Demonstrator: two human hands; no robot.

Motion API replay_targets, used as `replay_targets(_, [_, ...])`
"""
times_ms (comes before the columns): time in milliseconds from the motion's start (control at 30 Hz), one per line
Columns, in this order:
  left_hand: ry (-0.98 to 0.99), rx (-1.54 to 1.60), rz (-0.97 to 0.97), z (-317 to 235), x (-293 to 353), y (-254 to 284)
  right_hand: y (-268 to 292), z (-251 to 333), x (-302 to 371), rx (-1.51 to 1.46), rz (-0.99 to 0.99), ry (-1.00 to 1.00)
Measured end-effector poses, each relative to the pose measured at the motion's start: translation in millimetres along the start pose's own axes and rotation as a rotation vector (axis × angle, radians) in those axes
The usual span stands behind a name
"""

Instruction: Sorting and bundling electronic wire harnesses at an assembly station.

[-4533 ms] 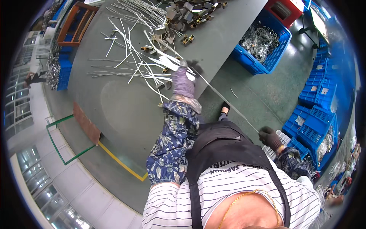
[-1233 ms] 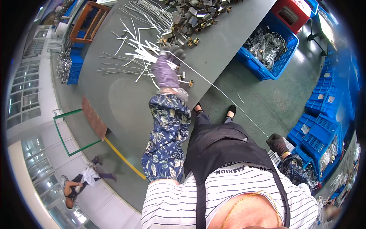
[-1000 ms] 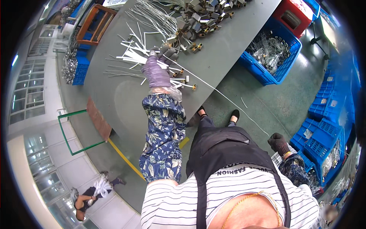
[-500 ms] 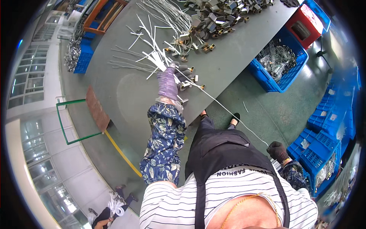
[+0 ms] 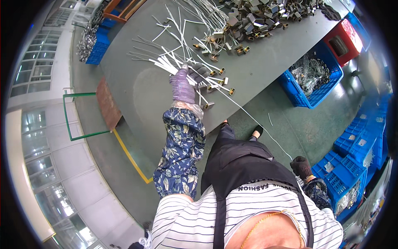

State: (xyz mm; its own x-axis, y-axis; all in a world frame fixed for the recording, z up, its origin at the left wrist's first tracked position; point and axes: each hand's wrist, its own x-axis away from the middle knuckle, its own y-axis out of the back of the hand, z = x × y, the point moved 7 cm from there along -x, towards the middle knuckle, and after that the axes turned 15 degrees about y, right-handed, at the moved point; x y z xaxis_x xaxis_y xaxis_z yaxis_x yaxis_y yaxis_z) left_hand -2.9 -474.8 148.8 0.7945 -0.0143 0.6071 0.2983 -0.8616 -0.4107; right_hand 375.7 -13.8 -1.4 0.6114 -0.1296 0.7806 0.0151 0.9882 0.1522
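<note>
My left hand (image 5: pixel 190 75), in a grey glove with purple wrapping round it, is closed on a bundle of white cables (image 5: pixel 163 64). Small metal-cased connectors (image 5: pixel 224 81) on the cables stick out to the right of that hand, over the grey table (image 5: pixel 145 93). From the bundle a long thin white cable (image 5: pixel 265 129) runs down and right, past the table edge and over the floor. Its far end meets my right hand (image 5: pixel 302 167), dark-gloved and closed on it, low at the right by my side.
Loose white cables (image 5: pixel 178 31) and a heap of metal-cased connectors (image 5: pixel 265 18) cover the table's far part. Right of the table stand a blue crate (image 5: pixel 299 98) of cables and a red box (image 5: pixel 349 46). More blue crates (image 5: pixel 331 170) are stacked near my right arm.
The view has shifted, so the table and crates appear slightly farther right. Both hands keep their hold, and the long cable stays stretched between them. A person at lower left has mostly left the view.
</note>
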Motion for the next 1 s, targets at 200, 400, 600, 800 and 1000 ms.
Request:
replay_targets(200, [-0.015,0.086,-0.051,6.0,7.2,4.8,-0.9,4.0,5.0,0.014,0.019,-0.006])
replay_targets(400, [-0.073,0.089,-0.04,0.6,-3.9,18.5,0.5,13.7,4.7,0.062,0.018,-0.003])
replay_targets(600, [-0.025,-0.136,0.225,56.9,14.8,-20.7,2.5,29.8,-2.3,0.101,-0.014,0.016])
replay_targets(800, [-0.221,-1.413,-0.039,104.1,31.4,-21.1,-37.4,58.0,-19.0,0.052,0.122,0.087])
replay_targets(1000, [-0.136,-0.355,-0.236,38.4,10.9,31.2,-138.0,190.7,-42.6,0.022,0.208,0.263])
